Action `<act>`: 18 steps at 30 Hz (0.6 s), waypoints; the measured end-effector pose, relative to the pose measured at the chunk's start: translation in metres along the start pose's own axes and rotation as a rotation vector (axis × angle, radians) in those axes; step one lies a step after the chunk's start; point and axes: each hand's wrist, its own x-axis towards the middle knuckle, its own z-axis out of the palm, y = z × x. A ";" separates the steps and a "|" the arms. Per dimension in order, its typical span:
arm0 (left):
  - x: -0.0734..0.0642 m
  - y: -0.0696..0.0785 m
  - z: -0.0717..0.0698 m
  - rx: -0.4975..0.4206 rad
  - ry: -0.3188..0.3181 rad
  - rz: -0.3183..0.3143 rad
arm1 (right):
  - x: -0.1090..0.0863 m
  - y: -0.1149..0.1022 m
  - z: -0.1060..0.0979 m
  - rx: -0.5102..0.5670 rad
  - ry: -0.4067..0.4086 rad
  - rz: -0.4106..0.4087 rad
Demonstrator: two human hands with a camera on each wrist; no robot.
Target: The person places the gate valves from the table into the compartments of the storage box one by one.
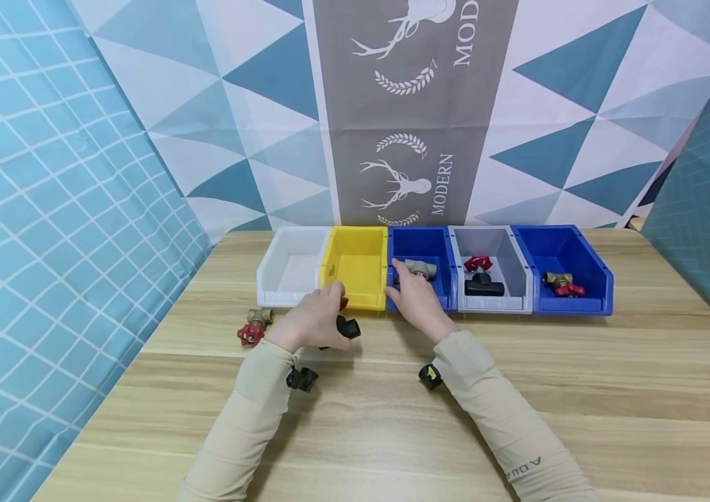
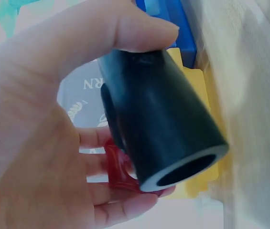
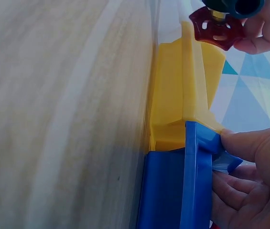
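My left hand [image 1: 311, 319] holds a black pipe valve [image 2: 166, 119] above the table, in front of the yellow bin [image 1: 356, 268]. The thumb lies on its black tube, and the fingers reach to its red handle [image 2: 120, 167]. At the middle blue bin [image 1: 419, 244], my right hand [image 1: 419, 305] dips over the front wall. Its thumb touches the front corner of the rim in the right wrist view, while the other fingers extend inside, partly hidden. A grey valve [image 1: 420, 268] lies in that bin beside the fingertips.
Left of the yellow bin stands a white bin [image 1: 292, 268]. A grey bin [image 1: 521, 282] and another blue bin [image 1: 602, 286] hold valves. On the table lie a brass valve with red handle [image 1: 254, 328], a black fitting [image 1: 302, 379] and a small black piece [image 1: 430, 376].
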 end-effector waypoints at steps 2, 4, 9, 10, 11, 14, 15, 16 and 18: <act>0.000 0.000 0.000 0.016 0.025 0.014 | -0.001 0.000 0.000 0.002 0.004 -0.002; 0.001 0.000 0.000 0.027 0.046 0.021 | -0.001 0.001 0.000 0.004 0.002 -0.002; 0.002 0.000 0.002 0.028 0.103 0.008 | 0.000 0.000 -0.001 0.005 -0.010 0.004; 0.003 0.000 0.003 0.025 0.113 0.004 | 0.000 0.000 -0.001 0.006 -0.013 0.006; 0.004 0.000 0.003 0.022 0.125 0.001 | 0.001 0.000 -0.001 0.008 -0.015 0.009; 0.005 -0.001 0.004 0.020 0.156 -0.002 | 0.001 0.000 0.000 0.011 -0.017 0.013; 0.006 -0.001 0.005 0.018 0.164 0.000 | 0.001 0.000 0.000 0.010 -0.018 0.013; 0.007 -0.001 0.005 0.017 0.172 0.003 | 0.001 0.000 0.000 0.009 -0.018 0.012; 0.008 -0.001 0.005 0.012 0.188 0.008 | 0.002 0.001 -0.001 0.007 -0.020 0.007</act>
